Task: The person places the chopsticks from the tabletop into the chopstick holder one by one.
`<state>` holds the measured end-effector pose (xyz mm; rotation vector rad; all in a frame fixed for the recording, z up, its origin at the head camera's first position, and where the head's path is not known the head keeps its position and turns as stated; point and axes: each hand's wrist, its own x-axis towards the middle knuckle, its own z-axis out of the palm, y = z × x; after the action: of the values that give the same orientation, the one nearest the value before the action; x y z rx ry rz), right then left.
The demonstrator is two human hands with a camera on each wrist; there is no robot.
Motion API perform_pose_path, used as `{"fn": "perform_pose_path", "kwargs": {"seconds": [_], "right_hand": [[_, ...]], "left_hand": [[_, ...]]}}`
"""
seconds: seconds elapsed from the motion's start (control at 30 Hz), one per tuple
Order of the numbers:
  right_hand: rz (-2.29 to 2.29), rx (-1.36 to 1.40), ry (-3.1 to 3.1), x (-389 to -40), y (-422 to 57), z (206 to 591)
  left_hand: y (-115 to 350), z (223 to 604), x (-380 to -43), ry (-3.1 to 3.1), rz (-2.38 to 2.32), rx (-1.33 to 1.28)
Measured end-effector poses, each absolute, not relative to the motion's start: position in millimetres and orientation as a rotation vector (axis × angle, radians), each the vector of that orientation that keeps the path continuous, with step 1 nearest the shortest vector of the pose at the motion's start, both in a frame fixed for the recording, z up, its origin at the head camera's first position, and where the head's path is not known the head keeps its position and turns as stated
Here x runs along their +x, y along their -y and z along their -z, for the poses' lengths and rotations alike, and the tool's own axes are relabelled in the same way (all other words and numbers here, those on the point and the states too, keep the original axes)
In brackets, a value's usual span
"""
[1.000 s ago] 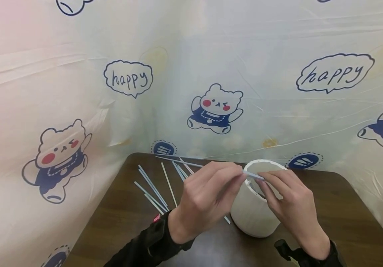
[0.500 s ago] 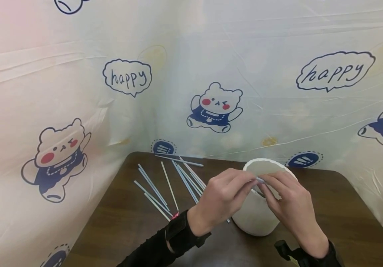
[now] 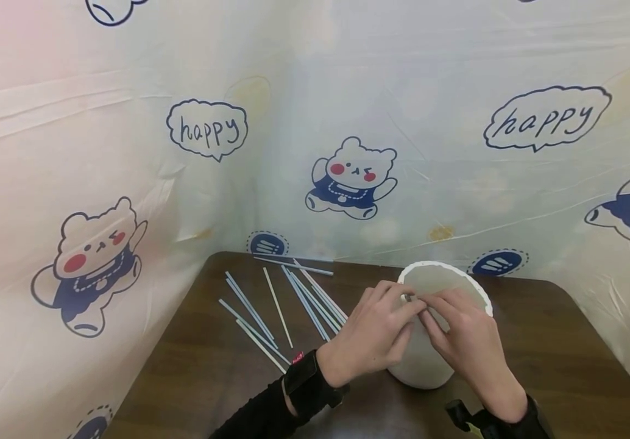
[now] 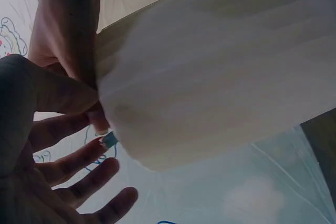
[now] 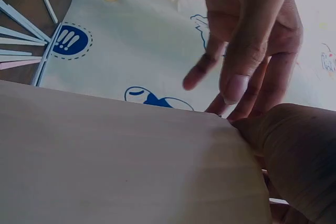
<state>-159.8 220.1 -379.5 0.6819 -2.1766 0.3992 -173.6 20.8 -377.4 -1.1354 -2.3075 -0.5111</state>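
Blue strip (image 4: 108, 140) sits above the white container's (image 3: 421, 373) near rim, its exposed span now hidden, suggesting folding. Right hand (image 3: 465, 335) pinches it; left hand (image 3: 372, 332), released with thumb apart, touches alongside.

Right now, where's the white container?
In head view, the container sits on the table right of centre, right of the sticks, partly behind the left hand and right hand.

Brown worktop (image 3: 194, 353), pale printed backdrop (image 3: 446, 55)
The worktop lies below the fingers (image 3: 409, 310); the backdrop hangs beyond them, with a blue-shirted bear (image 3: 350, 183) up to their left and cloud-shaped "happy" bubbles (image 3: 548, 119) higher on either side.
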Motion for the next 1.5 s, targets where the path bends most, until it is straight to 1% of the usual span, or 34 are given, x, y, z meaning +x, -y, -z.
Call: {"fn": "perform_pose_path", "kwargs": {"seconds": [0.37, 0.57, 0.7, 0.87, 1.0, 1.17, 1.3, 1.5], "right_hand": [[-0.452, 0.685, 2.176, -159, -216, 378], [-0.575, 0.703, 1.934, -157, -205, 372], [-0.654, 0.770, 1.697, -155, -192, 363], [-0.712, 0.966, 1.507, -150, -174, 357], [-0.703, 1.141, 1.502, -145, -161, 366], [-0.670, 1.218, 1.639, -137, -151, 386], [-0.686, 1.229, 1.686, -134, -146, 396], [-0.688, 1.216, 1.750, -132, -143, 407]], "left_hand": [[-12, 379, -175, 2.226, 0.586, -1.126], [5, 378, -189, 2.089, 0.524, -0.983], [26, 377, -212, 2.145, 0.497, -0.844], [60, 388, -254, 2.400, 0.522, -0.617], [88, 402, -291, 2.656, 0.509, -0.393], [128, 425, -333, 2.877, 0.570, -0.030], [156, 448, -354, 2.960, 0.574, 0.188], [179, 493, -367, 3.061, 0.631, 0.351]]}}
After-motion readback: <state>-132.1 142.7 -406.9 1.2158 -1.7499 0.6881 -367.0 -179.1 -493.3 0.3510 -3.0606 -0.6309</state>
